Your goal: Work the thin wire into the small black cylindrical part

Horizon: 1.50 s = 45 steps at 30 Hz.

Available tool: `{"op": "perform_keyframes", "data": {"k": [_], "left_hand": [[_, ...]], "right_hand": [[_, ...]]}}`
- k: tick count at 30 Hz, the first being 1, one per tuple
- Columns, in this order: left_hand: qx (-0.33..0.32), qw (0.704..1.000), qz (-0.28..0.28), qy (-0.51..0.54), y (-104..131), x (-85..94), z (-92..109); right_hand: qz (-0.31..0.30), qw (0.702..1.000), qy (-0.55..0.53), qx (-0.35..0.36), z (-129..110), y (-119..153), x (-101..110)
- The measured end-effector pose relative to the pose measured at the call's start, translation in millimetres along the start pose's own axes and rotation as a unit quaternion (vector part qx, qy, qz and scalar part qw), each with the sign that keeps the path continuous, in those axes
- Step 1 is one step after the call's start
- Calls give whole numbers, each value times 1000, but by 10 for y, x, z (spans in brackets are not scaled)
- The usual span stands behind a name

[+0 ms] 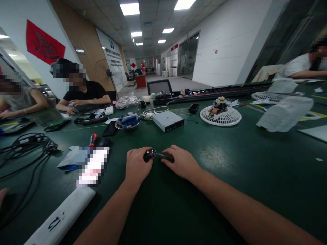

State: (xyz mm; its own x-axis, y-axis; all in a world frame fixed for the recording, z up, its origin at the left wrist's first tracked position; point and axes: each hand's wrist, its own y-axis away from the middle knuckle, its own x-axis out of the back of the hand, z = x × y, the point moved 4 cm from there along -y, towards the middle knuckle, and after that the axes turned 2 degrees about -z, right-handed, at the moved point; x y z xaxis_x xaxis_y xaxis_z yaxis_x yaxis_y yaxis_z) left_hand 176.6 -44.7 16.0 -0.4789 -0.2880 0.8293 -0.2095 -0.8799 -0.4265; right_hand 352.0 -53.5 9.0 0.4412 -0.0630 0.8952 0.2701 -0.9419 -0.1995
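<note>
My left hand (pixel 137 164) is closed round a short dark cylinder (pixel 150 154) with a shiny metal ring at its open end, which looks like a small flashlight. Across a narrow gap, my right hand (pixel 181 162) pinches a slim dark rod (pixel 167 157). Its thin tip points left toward the ringed end, and it resembles a small screwdriver, though its exact kind is unclear. Both hands rest low over the dark green table (pixel 163 207). Beyond them lies a silver optical disc drive (pixel 167 119) with a black front.
Left of my hands lie a lit, blurred-out phone (pixel 94 166), a white power bank-like bar (pixel 61 216), a blue-white packet (pixel 73 158) and black cables (pixel 33 144). Farther back are a metal bowl (pixel 127 126) and a white fan grille with motor (pixel 220 114). Other people sit around the table.
</note>
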Motion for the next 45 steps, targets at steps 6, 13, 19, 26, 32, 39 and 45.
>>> {"op": "perform_keyframes", "data": {"k": [6, 13, 19, 26, 32, 39, 45], "left_hand": [[-9, 1000, -2, 1, 11, -12, 8], [-14, 1000, -2, -3, 11, -9, 25], [-13, 1000, -7, 1, 10, -6, 26], [-15, 1000, -16, 9, 15, -28, 6], [-20, 999, -22, 12, 16, -38, 11], [-19, 999, -24, 13, 11, -36, 12], [-34, 999, -22, 14, 4, -19, 35]], "right_hand": [[-28, 1000, -12, -2, 25, -20, -30], [-23, 999, -24, 23, -1, -29, -22], [32, 990, 57, -126, 139, -41, 183], [61, 987, 7, -145, 199, -11, 269], [44, 995, 7, -94, 154, -8, 180], [-25, 998, 15, -55, 96, -6, 57], [-8, 999, -41, -12, 41, -12, 45]]}}
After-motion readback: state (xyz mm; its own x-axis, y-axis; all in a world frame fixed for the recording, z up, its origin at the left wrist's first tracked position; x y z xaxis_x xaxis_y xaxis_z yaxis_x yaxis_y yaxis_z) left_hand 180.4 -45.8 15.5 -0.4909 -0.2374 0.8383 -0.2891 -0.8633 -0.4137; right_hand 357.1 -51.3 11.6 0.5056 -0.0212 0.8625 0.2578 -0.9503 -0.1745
